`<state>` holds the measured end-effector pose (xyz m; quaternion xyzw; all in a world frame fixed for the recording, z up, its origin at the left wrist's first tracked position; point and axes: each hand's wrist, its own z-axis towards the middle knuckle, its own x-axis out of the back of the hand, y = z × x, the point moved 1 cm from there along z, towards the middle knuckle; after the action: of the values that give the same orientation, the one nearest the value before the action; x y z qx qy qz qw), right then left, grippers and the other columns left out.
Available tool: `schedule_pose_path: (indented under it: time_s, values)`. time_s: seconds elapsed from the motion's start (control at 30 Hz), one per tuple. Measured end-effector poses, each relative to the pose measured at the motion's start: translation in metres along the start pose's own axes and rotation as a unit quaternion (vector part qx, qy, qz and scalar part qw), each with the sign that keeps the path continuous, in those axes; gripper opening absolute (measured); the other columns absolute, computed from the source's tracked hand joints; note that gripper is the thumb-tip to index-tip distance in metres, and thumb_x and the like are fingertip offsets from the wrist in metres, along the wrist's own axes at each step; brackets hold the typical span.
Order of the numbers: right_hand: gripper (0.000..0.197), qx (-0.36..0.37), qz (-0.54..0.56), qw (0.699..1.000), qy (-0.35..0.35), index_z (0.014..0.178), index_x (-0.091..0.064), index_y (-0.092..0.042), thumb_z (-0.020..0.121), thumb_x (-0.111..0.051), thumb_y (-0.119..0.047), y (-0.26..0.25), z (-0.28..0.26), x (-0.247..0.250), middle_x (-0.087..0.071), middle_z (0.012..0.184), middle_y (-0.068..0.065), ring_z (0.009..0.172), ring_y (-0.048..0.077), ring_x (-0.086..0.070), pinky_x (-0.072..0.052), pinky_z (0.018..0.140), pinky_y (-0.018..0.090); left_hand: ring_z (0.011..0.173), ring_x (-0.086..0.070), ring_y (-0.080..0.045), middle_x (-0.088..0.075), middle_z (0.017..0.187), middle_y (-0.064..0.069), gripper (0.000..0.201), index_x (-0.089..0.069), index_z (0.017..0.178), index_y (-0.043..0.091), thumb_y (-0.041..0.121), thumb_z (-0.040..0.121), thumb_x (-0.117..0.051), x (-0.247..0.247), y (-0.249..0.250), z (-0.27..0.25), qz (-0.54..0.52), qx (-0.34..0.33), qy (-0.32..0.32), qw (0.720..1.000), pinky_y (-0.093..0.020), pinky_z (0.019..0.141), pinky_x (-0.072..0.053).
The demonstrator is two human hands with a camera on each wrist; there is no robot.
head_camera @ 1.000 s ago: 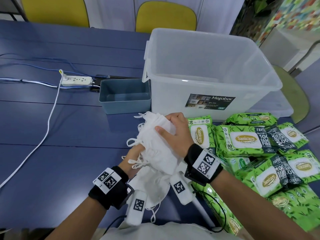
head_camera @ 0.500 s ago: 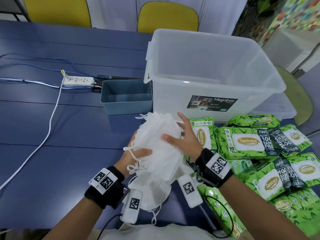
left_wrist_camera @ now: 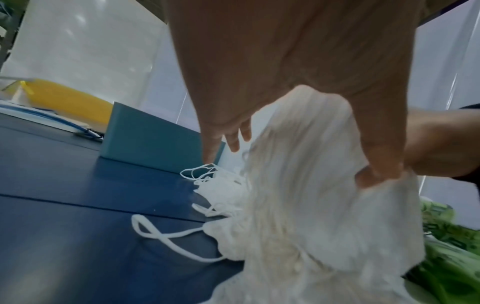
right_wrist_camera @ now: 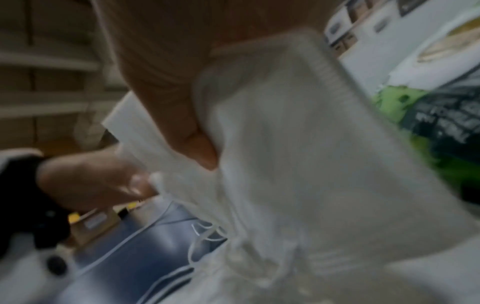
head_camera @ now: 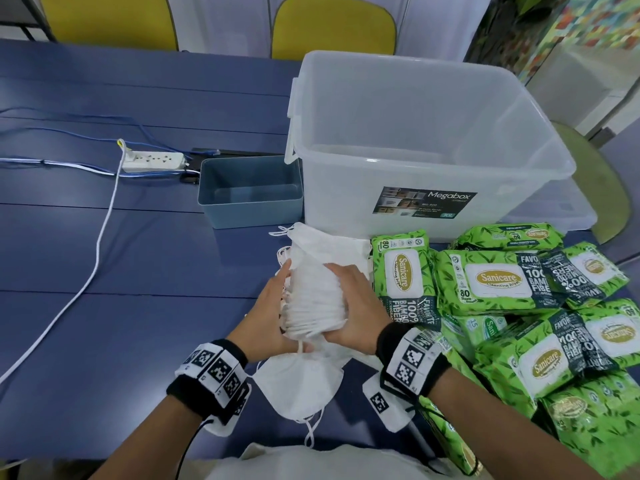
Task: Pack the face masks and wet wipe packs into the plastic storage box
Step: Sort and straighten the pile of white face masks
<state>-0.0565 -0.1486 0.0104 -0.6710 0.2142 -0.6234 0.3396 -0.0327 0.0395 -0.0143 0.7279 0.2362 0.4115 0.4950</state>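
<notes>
A stack of white face masks (head_camera: pixel 313 299) stands on edge just above the blue table (head_camera: pixel 121 323), pressed between both hands. My left hand (head_camera: pixel 268 311) grips its left side, the thumb (left_wrist_camera: pixel 376 164) pinching the near end. My right hand (head_camera: pixel 355 299) grips the right side with fingers curled over the top. In the right wrist view the masks (right_wrist_camera: pixel 298 154) are blurred. A loose mask (head_camera: pixel 298 386) lies below the hands, another (head_camera: pixel 332 244) beyond them. Green wet wipe packs (head_camera: pixel 495 282) are heaped at the right. The clear plastic storage box (head_camera: pixel 346 188) stands open behind.
A small blue bin (head_camera: pixel 249 192) sits left of the box. A power strip (head_camera: pixel 152 161) and a white cable (head_camera: pixel 93 258) lie on the left of the table. The box lid (head_camera: pixel 554 213) lies under the box at right. Two yellow chairs (head_camera: pixel 332 29) stand behind the table.
The fanned masks have been squared into a tight stack on edge. My right hand has slid from the top to the right side, and my left hand has come up along the left side.
</notes>
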Motion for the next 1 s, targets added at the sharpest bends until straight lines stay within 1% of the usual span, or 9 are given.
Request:
schedule_pose_path:
  time_s: [0.1, 0.2, 0.27, 0.33, 0.5, 0.6, 0.77, 0.9, 1.0]
  values:
    - [0.085, 0.005, -0.144, 0.989, -0.034, 0.137, -0.036, -0.018, 0.061, -0.073, -0.025, 0.001, 0.008, -0.010, -0.041, 0.125, 0.004, 0.111, 0.024, -0.042, -0.034, 0.096, 0.036, 0.129, -0.035, 0.005, -0.025, 0.147, 0.014, 0.137, 0.014, 0.149, 0.035, 0.018, 0.056, -0.085, -0.003, -0.006, -0.002, 0.002, -0.008, -0.014, 1.000, -0.024, 0.101, -0.039]
    - [0.090, -0.019, -0.131, 0.990, -0.042, 0.137, -0.034, -0.018, 0.058, -0.076, -0.035, 0.006, 0.016, -0.018, -0.041, 0.128, 0.003, 0.112, 0.024, -0.043, -0.037, 0.096, 0.039, 0.093, -0.050, 0.011, -0.040, 0.115, 0.018, 0.120, 0.005, 0.145, 0.033, -0.007, 0.062, -0.072, -0.013, 0.007, 0.009, -0.055, -0.039, 0.031, 0.997, -0.010, 0.081, -0.044]
    - [0.096, -0.040, -0.090, 0.994, -0.051, 0.139, -0.032, -0.018, 0.057, -0.077, -0.038, 0.016, 0.019, -0.018, -0.040, 0.133, 0.003, 0.117, 0.024, -0.042, -0.036, 0.100, 0.039, 0.094, -0.048, 0.019, -0.036, 0.110, 0.024, 0.107, -0.008, 0.132, 0.043, -0.002, 0.060, -0.073, -0.013, 0.006, 0.012, -0.073, -0.050, 0.062, 0.994, -0.003, 0.080, -0.040]
    - [0.098, -0.067, -0.062, 0.994, -0.067, 0.140, -0.031, -0.017, 0.057, -0.079, -0.038, 0.025, 0.019, -0.016, -0.041, 0.136, 0.004, 0.123, 0.024, -0.041, -0.034, 0.104, 0.038, 0.110, -0.047, 0.016, -0.040, 0.130, 0.025, 0.119, -0.001, 0.136, 0.051, 0.017, 0.057, -0.083, -0.007, -0.005, 0.009, -0.091, -0.019, 0.073, 0.993, -0.003, 0.084, -0.039]
    - [0.088, -0.067, -0.046, 0.995, -0.052, 0.133, -0.038, -0.019, 0.058, -0.080, -0.037, 0.019, 0.024, -0.015, -0.049, 0.128, 0.001, 0.116, 0.022, -0.048, -0.037, 0.099, 0.033, 0.135, -0.030, 0.007, -0.025, 0.153, 0.014, 0.134, 0.000, 0.150, 0.030, 0.037, 0.049, -0.089, -0.005, -0.020, 0.005, -0.070, 0.007, 0.033, 0.997, -0.015, 0.109, -0.031]
    - [0.091, -0.036, -0.079, 0.993, -0.085, 0.137, -0.033, -0.015, 0.061, -0.081, -0.029, 0.007, 0.030, -0.017, -0.044, 0.133, 0.005, 0.118, 0.024, -0.044, -0.035, 0.099, 0.033, 0.134, -0.026, 0.012, -0.024, 0.148, 0.025, 0.134, 0.002, 0.146, 0.030, 0.019, 0.050, -0.090, -0.008, -0.013, 0.014, -0.059, -0.013, 0.050, 0.997, -0.008, 0.107, -0.025]
    - [0.101, -0.059, -0.093, 0.987, -0.117, 0.139, -0.029, -0.014, 0.057, -0.085, -0.030, -0.001, 0.045, -0.024, -0.041, 0.134, 0.009, 0.119, 0.027, -0.043, -0.037, 0.100, 0.040, 0.104, -0.049, 0.012, -0.046, 0.117, 0.004, 0.111, -0.020, 0.135, 0.024, -0.003, 0.051, -0.087, 0.000, -0.013, 0.022, -0.041, -0.033, 0.062, 0.997, -0.008, 0.090, -0.041]
    - [0.091, -0.063, -0.064, 0.991, -0.098, 0.129, -0.039, -0.016, 0.054, -0.087, -0.035, -0.008, 0.048, -0.025, -0.051, 0.124, 0.003, 0.111, 0.022, -0.051, -0.041, 0.093, 0.033, 0.091, -0.052, -0.013, -0.049, 0.104, 0.001, 0.084, -0.040, 0.121, 0.006, 0.024, 0.050, -0.081, 0.008, -0.025, 0.024, 0.021, 0.022, 0.081, 0.996, -0.046, 0.084, -0.052]
    - [0.076, -0.081, 0.021, 0.993, -0.085, 0.118, -0.047, -0.017, 0.054, -0.089, -0.022, -0.015, 0.049, -0.007, -0.056, 0.111, -0.004, 0.097, 0.013, -0.053, -0.040, 0.078, 0.023, 0.103, -0.054, 0.000, -0.045, 0.123, 0.009, 0.100, -0.026, 0.132, 0.024, 0.022, 0.050, -0.084, 0.015, -0.017, 0.017, -0.051, 0.024, 0.091, 0.994, -0.021, 0.086, -0.050]
